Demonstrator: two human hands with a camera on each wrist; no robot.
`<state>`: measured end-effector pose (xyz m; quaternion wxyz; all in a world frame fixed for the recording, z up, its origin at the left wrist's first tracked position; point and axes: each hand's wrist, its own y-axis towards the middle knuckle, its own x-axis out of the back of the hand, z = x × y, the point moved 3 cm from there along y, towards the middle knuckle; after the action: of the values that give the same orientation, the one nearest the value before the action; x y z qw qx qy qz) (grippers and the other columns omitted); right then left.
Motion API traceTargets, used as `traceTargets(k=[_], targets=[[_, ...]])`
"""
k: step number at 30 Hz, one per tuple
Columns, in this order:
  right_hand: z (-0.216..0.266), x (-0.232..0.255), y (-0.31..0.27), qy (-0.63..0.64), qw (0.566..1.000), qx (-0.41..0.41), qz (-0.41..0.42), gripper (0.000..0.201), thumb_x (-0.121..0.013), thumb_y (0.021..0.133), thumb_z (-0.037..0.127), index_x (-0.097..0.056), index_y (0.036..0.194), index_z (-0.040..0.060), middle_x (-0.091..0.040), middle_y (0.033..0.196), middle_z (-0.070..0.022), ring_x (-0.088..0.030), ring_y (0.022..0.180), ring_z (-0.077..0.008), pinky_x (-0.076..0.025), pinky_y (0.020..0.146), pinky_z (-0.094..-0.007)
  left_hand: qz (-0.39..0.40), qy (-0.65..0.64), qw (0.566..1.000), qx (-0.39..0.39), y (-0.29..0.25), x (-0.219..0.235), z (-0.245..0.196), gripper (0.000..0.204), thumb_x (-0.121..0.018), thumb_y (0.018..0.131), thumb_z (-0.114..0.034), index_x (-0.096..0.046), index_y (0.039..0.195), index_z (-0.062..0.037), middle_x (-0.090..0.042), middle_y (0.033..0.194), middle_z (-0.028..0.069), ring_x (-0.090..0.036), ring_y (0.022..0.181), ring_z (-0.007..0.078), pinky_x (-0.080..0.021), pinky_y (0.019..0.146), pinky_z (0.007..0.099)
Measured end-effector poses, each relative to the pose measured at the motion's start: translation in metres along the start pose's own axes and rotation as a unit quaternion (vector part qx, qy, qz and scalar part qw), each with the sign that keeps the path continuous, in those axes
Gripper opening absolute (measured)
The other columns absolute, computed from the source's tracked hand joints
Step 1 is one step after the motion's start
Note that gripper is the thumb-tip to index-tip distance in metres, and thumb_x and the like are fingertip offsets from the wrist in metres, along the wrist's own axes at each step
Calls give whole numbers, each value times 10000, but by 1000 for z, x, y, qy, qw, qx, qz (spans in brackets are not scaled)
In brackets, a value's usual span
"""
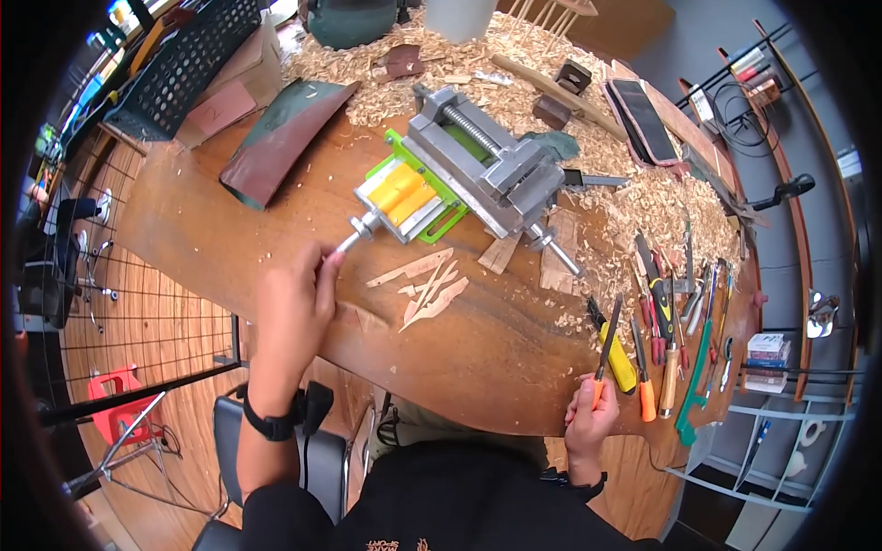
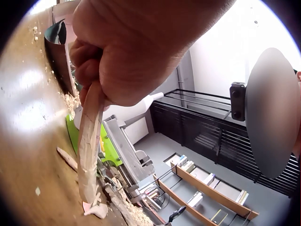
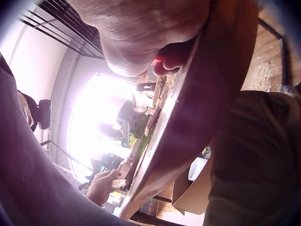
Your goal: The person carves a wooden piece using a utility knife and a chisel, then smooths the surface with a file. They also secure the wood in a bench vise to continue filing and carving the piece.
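Note:
My left hand (image 1: 299, 294) grips a carved wooden stick (image 2: 89, 141), which points down toward the tabletop in the left wrist view; the fist hides its upper end. Thin wood slivers (image 1: 432, 298) lie on the table just right of this hand. At the table's near edge on the right, my right hand (image 1: 591, 418) holds a file (image 1: 608, 342) by its orange handle, dark narrow blade pointing away from me. Beside that hand lie a yellow utility knife (image 1: 620, 363) and a second orange-handled file (image 1: 643, 381).
A grey metal vise (image 1: 478, 165) on a green base stands mid-table. Wood shavings (image 1: 671, 211) cover the back and right side. Sandpaper (image 1: 285, 147) lies at the left, a phone (image 1: 640, 119) at the back right. Several hand tools, including a green clamp (image 1: 703, 376), line the right edge.

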<state>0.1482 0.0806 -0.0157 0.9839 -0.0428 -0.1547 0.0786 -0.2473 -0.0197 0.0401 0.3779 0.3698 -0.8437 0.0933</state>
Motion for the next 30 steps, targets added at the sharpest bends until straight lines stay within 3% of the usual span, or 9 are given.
traceTargets(k=[2, 3, 4, 6, 7, 13, 19, 23, 30], targets=[[0, -1, 0, -17, 1000, 19, 6, 224, -537, 1048, 256, -554, 1016, 35, -447, 613, 28, -392, 464, -32, -316, 424, -193, 46, 47, 997, -49, -7, -3, 1, 154, -648, 970, -145, -660, 942, 6, -568, 616, 134, -563, 510, 200, -428, 501, 336], [1, -2, 0, -15, 1000, 16, 4, 224, -537, 1048, 256, -554, 1016, 35, -447, 613, 28, -392, 464, -32, -316, 424, -193, 48, 68, 994, -72, -6, -5, -4, 155, -653, 950, -156, -661, 939, -2, -612, 659, 179, -614, 561, 313, -467, 542, 398], [3, -3, 0, -21, 1000, 15, 3, 225, -536, 1047, 256, -556, 1016, 34, -448, 612, 28, -395, 467, -31, -316, 425, -193, 50, 70, 994, -73, -5, -8, -3, 155, -653, 950, -156, -661, 939, -2, -612, 659, 179, -614, 561, 313, -467, 542, 398], [4, -3, -1, -27, 1000, 13, 4, 225, -536, 1047, 255, -558, 1015, 33, -449, 611, 28, -397, 471, -30, -315, 426, -194, 64, 126, 988, -70, 1, -18, 3, 177, -653, 932, -183, -660, 907, -8, -643, 721, 215, -629, 651, 412, -486, 599, 471], [4, -2, -1, -19, 1000, 8, -3, 219, -551, 1037, 240, -569, 996, 25, -470, 608, 30, -423, 470, -32, -328, 432, -197, 70, 120, 990, -27, 6, -18, 5, 207, -648, 928, -212, -657, 890, -9, -652, 750, 226, -632, 690, 437, -482, 624, 511], [3, -1, -1, -10, 1000, 7, -13, 219, -566, 1028, 232, -580, 981, 18, -486, 602, 32, -446, 469, -33, -338, 439, -199, 21, 166, 986, -22, 15, -2, -2, 200, -649, 943, -211, -659, 911, -14, -640, 706, 218, -634, 660, 410, -483, 610, 477], [4, -2, -1, -18, 1000, 2, -16, 227, -568, 1028, 240, -580, 989, 17, -484, 600, 31, -442, 468, -31, -337, 439, -200, 61, 103, 990, -68, -15, -4, -23, 196, -648, 949, -200, -668, 896, -13, -633, 688, 217, -631, 648, 409, -479, 595, 471], [2, -1, 0, -23, 1000, 5, -10, 221, -568, 1028, 234, -581, 997, 16, -488, 607, 33, -440, 470, -30, -337, 439, -201, 92, 145, 984, -54, -14, -21, -7, 203, -647, 948, -207, -664, 885, -15, -632, 697, 229, -632, 659, 422, -475, 588, 488], [1, 0, -1, 2, 1000, 2, -14, 210, -573, 1029, 227, -586, 999, 20, -507, 640, 34, -446, 479, -28, -343, 442, -199, 35, 189, 981, -7, 2, -5, -12, 227, -655, 944, -217, -648, 870, -2, -627, 693, 237, -625, 663, 439, -469, 583, 491]])
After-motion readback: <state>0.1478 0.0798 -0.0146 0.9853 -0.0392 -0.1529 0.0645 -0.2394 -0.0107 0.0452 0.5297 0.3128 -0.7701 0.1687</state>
